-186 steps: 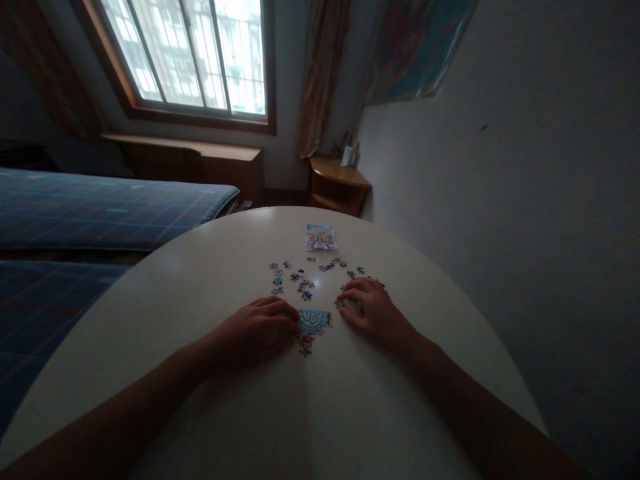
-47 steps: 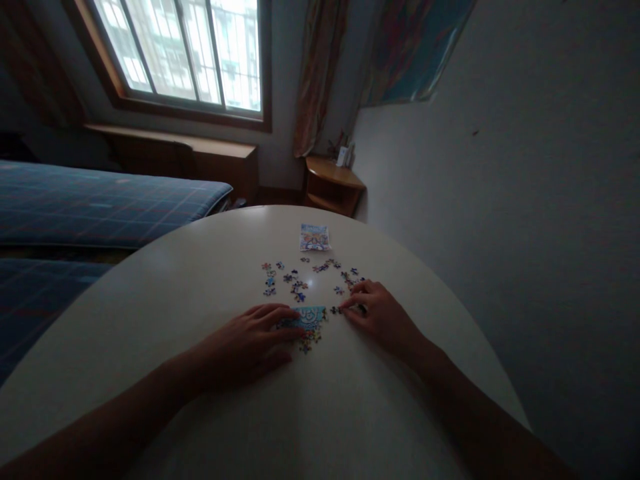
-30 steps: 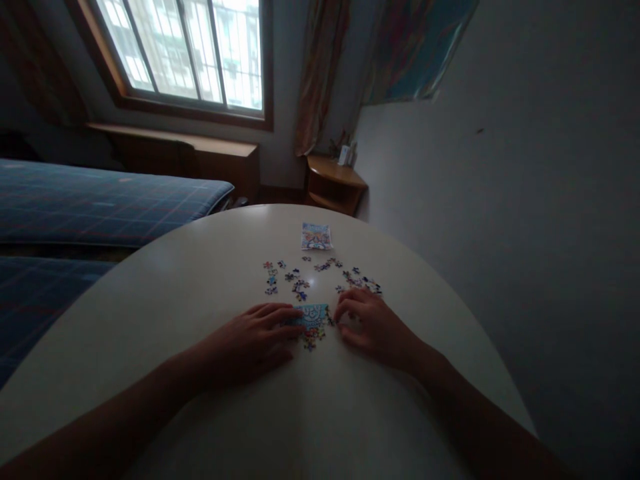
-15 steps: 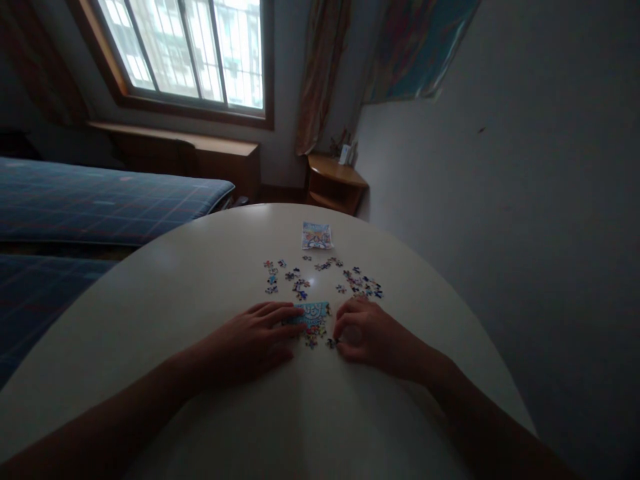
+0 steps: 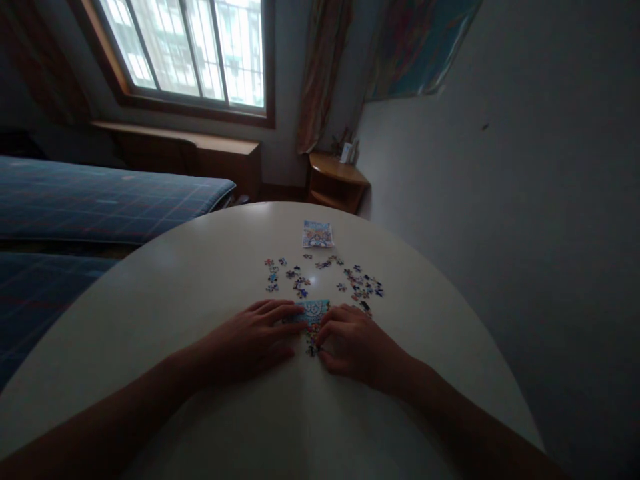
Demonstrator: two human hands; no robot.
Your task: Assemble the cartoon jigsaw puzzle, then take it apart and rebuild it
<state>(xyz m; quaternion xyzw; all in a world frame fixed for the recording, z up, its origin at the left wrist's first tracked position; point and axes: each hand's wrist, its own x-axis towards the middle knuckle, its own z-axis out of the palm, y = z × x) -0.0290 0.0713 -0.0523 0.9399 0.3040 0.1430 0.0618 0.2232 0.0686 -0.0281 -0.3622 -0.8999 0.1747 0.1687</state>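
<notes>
A partly joined jigsaw puzzle, light blue at its top and multicoloured lower down, lies on the white table. My left hand rests flat over its left side, fingers stretched out and covering part of it. At the lower right, my right hand pinches a small dark puzzle piece against the puzzle's bottom edge. The fingertips hide part of that piece, so I cannot tell whether it is interlocked. Loose puzzle pieces lie scattered just beyond both hands.
A small picture packet lies toward the table's far side. More loose pieces are at the left. Past the table stand a plaid mattress, a wooden corner shelf and a window. A wall rises at the right.
My right hand has moved left with the dark piece, from beside the puzzle to its bottom edge. Pieces it was covering now show at the right. My left hand stays in place.
</notes>
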